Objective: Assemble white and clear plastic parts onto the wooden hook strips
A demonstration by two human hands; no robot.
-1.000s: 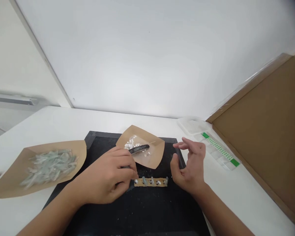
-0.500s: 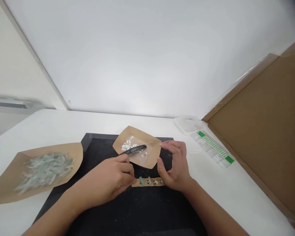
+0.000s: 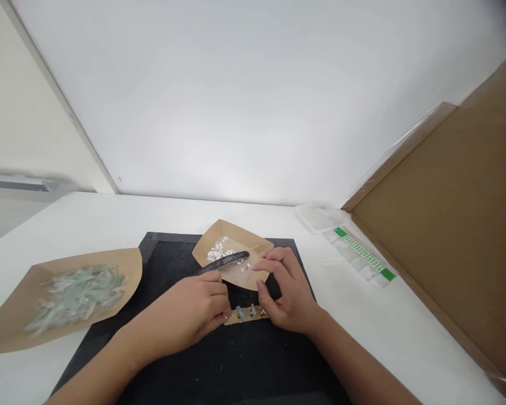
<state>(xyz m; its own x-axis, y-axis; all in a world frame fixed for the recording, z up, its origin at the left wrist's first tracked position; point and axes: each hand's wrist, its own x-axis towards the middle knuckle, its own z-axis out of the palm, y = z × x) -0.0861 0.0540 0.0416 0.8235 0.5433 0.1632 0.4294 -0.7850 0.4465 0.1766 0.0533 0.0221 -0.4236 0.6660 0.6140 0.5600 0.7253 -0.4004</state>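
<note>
My left hand [image 3: 202,306] is closed, with a curved, blunt-ended black tool [image 3: 231,260] sticking out from behind its knuckles over the small brown paper tray [image 3: 257,278]. Its fingertips rest at the left end of a narrow tan strip [image 3: 231,319] carrying small pale green pieces [image 3: 240,313] and shiny round bits. What those fingertips pinch, if anything, is hidden. White flakes [image 3: 219,251] lie scattered in the small tray. With thumb and fingers apart, my right hand [image 3: 285,289] reaches over the tray's right side, its fingertips near a few flakes. It covers the strip's right end.
A black mat [image 3: 194,371] lies under the strip on a white table [image 3: 168,208]. At left stands a larger paper tray [image 3: 126,292] of pale green slivers [image 3: 82,292]. A clear lidded compartment box [image 3: 362,264] with a green label and a cardboard box [image 3: 447,225] are at right.
My right hand has moved left from the small tray's edge to over its inside. My left hand stays at the strip with the black tool. The view has shifted slightly.
</note>
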